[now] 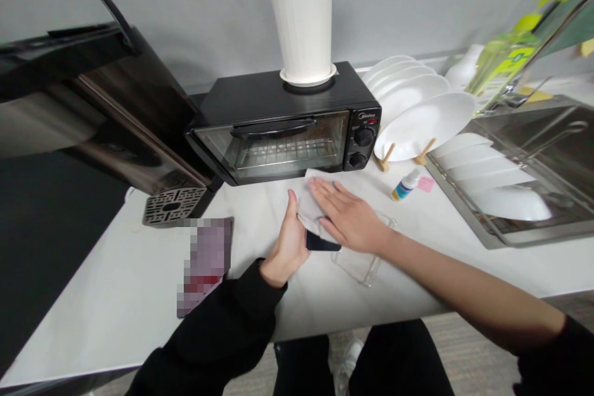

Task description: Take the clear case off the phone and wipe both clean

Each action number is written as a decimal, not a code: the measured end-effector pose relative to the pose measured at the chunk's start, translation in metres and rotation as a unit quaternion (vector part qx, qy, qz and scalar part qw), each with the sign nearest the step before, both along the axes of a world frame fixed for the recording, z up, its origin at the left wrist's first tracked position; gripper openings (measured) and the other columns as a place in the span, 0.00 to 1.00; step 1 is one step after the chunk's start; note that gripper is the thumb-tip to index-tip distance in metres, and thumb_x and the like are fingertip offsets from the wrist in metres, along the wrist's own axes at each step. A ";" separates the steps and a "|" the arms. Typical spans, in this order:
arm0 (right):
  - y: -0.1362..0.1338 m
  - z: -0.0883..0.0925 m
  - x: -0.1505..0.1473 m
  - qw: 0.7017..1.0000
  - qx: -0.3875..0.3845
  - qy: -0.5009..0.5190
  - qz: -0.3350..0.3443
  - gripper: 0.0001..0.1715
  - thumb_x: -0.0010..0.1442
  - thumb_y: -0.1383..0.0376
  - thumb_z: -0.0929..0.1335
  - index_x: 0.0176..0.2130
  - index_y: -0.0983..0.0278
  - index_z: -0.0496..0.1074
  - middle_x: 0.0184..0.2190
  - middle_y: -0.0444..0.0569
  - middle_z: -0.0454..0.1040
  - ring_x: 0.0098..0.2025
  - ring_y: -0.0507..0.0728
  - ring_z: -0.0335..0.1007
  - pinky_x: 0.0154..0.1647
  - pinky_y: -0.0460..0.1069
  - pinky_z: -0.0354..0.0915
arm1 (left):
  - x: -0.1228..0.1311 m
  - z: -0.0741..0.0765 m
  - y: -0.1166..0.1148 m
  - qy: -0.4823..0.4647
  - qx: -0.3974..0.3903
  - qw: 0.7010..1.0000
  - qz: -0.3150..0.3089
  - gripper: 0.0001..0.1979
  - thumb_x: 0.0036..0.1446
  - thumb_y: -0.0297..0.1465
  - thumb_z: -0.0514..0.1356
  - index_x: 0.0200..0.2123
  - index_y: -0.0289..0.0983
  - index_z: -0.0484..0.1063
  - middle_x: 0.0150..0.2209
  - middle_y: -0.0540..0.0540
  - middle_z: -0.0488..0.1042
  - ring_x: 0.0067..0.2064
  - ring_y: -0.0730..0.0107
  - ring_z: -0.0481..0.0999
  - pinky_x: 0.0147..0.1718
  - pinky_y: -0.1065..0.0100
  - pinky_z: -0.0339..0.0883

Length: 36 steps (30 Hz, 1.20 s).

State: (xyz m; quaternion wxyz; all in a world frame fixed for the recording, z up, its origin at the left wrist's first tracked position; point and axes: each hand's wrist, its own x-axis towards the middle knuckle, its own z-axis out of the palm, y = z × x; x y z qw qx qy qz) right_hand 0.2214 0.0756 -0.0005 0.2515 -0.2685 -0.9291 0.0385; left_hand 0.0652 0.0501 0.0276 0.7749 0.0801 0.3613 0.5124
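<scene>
Reaching in from the lower right, the right hand (349,218) lies flat and palm down, fingers straight and together, pointing up-left toward the toaster oven (290,124); its bare forearm stretches back to a black sleeve at the frame's corner. It presses a pale grey cloth (310,198) onto a dark, flat phone-like object (320,241), so this hand is spread open rather than closed around anything. The left hand (285,246), coming from a black sleeve at the bottom centre, stands on edge with fingers pointing upward, its grip narrow and closed on the left edge of the dark object and cloth. The object sits between the two hands, mostly hidden; only a dark, rounded lower corner shows beneath the right palm, just above the white tabletop (120,284). The cloth is thin and slightly creased, its far corner poking out past the right fingertips. A clear plastic tray (364,263) lies on the tabletop under the right wrist. A small bottle (404,185) lies nearby to the right.
</scene>
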 end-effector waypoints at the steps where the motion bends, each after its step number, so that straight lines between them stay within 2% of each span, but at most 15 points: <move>1: 0.001 0.000 0.000 0.999 -0.004 0.015 -0.029 0.36 0.77 0.59 0.58 0.75 0.76 0.48 0.76 0.69 0.52 0.80 0.66 0.41 0.77 0.69 0.50 | 0.001 0.001 -0.001 -0.005 0.008 1.000 -0.007 0.34 0.73 0.54 0.47 0.65 0.37 0.72 0.53 0.38 0.84 0.57 0.49 0.82 0.61 0.52 0.70; 3: 0.001 0.000 0.000 0.999 -0.020 0.030 -0.006 0.34 0.76 0.60 0.60 0.72 0.76 0.54 0.75 0.72 0.53 0.79 0.67 0.43 0.77 0.69 0.52 | 0.003 0.004 -0.001 -0.007 -0.004 1.000 -0.018 0.34 0.73 0.54 0.46 0.64 0.36 0.73 0.51 0.37 0.84 0.56 0.48 0.83 0.60 0.52 0.71; 6: 0.001 0.000 -0.001 0.994 -0.053 0.019 0.098 0.28 0.76 0.58 0.63 0.67 0.72 0.62 0.73 0.69 0.60 0.77 0.63 0.51 0.76 0.64 0.57 | 0.001 0.006 0.000 0.002 -0.042 0.999 -0.003 0.36 0.72 0.55 0.47 0.61 0.31 0.75 0.49 0.34 0.84 0.52 0.46 0.84 0.57 0.51 0.73; 10: 0.007 0.000 0.003 0.999 -0.039 0.023 0.017 0.39 0.73 0.46 0.63 0.69 0.69 0.62 0.74 0.66 0.58 0.78 0.66 0.50 0.76 0.69 0.53 | -0.005 0.006 0.002 0.020 -0.011 1.000 0.003 0.34 0.71 0.56 0.48 0.62 0.36 0.74 0.51 0.37 0.84 0.53 0.47 0.83 0.58 0.50 0.72; 12: 0.007 0.000 0.004 0.999 -0.022 0.011 0.031 0.47 0.72 0.41 0.62 0.72 0.72 0.58 0.75 0.67 0.55 0.78 0.68 0.46 0.77 0.69 0.48 | -0.008 0.006 0.003 0.034 -0.018 0.999 -0.009 0.35 0.71 0.56 0.49 0.63 0.36 0.73 0.52 0.37 0.84 0.55 0.46 0.83 0.59 0.50 0.72; 15: 0.006 -0.001 0.004 0.994 -0.012 -0.018 0.104 0.52 0.71 0.39 0.62 0.74 0.74 0.54 0.75 0.67 0.55 0.79 0.65 0.46 0.79 0.65 0.47 | -0.008 0.006 0.002 0.046 -0.043 0.998 -0.005 0.38 0.70 0.57 0.48 0.62 0.31 0.73 0.52 0.33 0.83 0.55 0.44 0.82 0.59 0.50 0.72; 19: 0.008 -0.002 0.005 1.000 -0.002 -0.005 0.012 0.55 0.70 0.37 0.61 0.74 0.77 0.55 0.75 0.70 0.54 0.78 0.70 0.46 0.77 0.69 0.47 | -0.007 0.005 0.003 0.038 -0.018 0.999 -0.007 0.35 0.70 0.56 0.50 0.66 0.38 0.70 0.56 0.37 0.82 0.58 0.46 0.81 0.61 0.48 0.70; 21: 0.008 -0.003 0.005 0.999 0.004 -0.011 0.040 0.58 0.69 0.35 0.62 0.72 0.81 0.56 0.74 0.73 0.53 0.79 0.71 0.44 0.77 0.68 0.49 | -0.006 0.005 0.003 0.040 -0.029 0.999 -0.006 0.35 0.69 0.56 0.51 0.66 0.37 0.69 0.56 0.36 0.81 0.58 0.45 0.81 0.61 0.48 0.70; 24: 0.010 -0.003 0.005 0.994 0.007 -0.024 0.108 0.57 0.69 0.36 0.62 0.73 0.80 0.56 0.73 0.72 0.56 0.78 0.67 0.47 0.77 0.64 0.51 | -0.005 0.005 0.005 0.048 -0.045 0.998 0.008 0.37 0.70 0.55 0.51 0.66 0.32 0.69 0.56 0.32 0.81 0.57 0.44 0.82 0.60 0.49 0.71; 27: 0.013 -0.003 0.007 1.000 0.010 0.000 0.019 0.57 0.69 0.37 0.62 0.75 0.76 0.51 0.74 0.71 0.54 0.78 0.69 0.47 0.77 0.68 0.49 | -0.006 0.005 0.004 0.040 -0.010 0.999 -0.028 0.37 0.70 0.56 0.50 0.67 0.36 0.69 0.58 0.35 0.80 0.58 0.45 0.81 0.60 0.49 0.71; 29: 0.012 -0.003 0.005 1.000 0.014 0.010 0.004 0.60 0.68 0.35 0.63 0.75 0.78 0.51 0.75 0.73 0.52 0.78 0.71 0.45 0.77 0.69 0.49 | -0.008 0.005 0.003 0.041 0.003 0.998 -0.046 0.36 0.70 0.57 0.50 0.68 0.39 0.69 0.58 0.37 0.81 0.58 0.46 0.81 0.60 0.49 0.71; 31: 0.007 -0.004 0.002 0.998 0.015 0.006 0.066 0.62 0.67 0.35 0.64 0.74 0.81 0.52 0.75 0.74 0.52 0.79 0.70 0.45 0.77 0.66 0.50 | -0.011 0.007 0.004 0.051 -0.016 0.998 -0.045 0.36 0.70 0.56 0.50 0.67 0.37 0.69 0.56 0.35 0.82 0.57 0.45 0.82 0.59 0.49 0.71; 33: 0.005 -0.004 0.002 0.990 0.017 -0.003 0.137 0.57 0.69 0.37 0.64 0.74 0.79 0.53 0.74 0.70 0.56 0.78 0.65 0.49 0.77 0.62 0.52 | -0.014 0.009 0.005 0.056 -0.036 0.997 -0.040 0.38 0.70 0.56 0.49 0.66 0.32 0.71 0.53 0.32 0.83 0.55 0.43 0.83 0.58 0.50 0.73; 34: 0.005 -0.003 0.003 0.989 0.020 -0.003 0.150 0.53 0.71 0.39 0.63 0.74 0.76 0.54 0.73 0.67 0.58 0.77 0.63 0.51 0.77 0.61 0.53 | -0.016 0.010 0.006 0.050 -0.032 0.997 -0.039 0.39 0.70 0.57 0.48 0.65 0.31 0.71 0.53 0.31 0.82 0.54 0.43 0.83 0.58 0.50 0.73; 36: 0.011 -0.001 0.008 0.993 0.026 0.006 0.117 0.48 0.73 0.40 0.61 0.74 0.70 0.55 0.73 0.63 0.61 0.76 0.62 0.55 0.76 0.62 0.54 | -0.017 0.012 0.007 0.036 -0.001 0.999 -0.031 0.39 0.70 0.57 0.47 0.66 0.32 0.70 0.54 0.32 0.82 0.54 0.44 0.83 0.58 0.50 0.73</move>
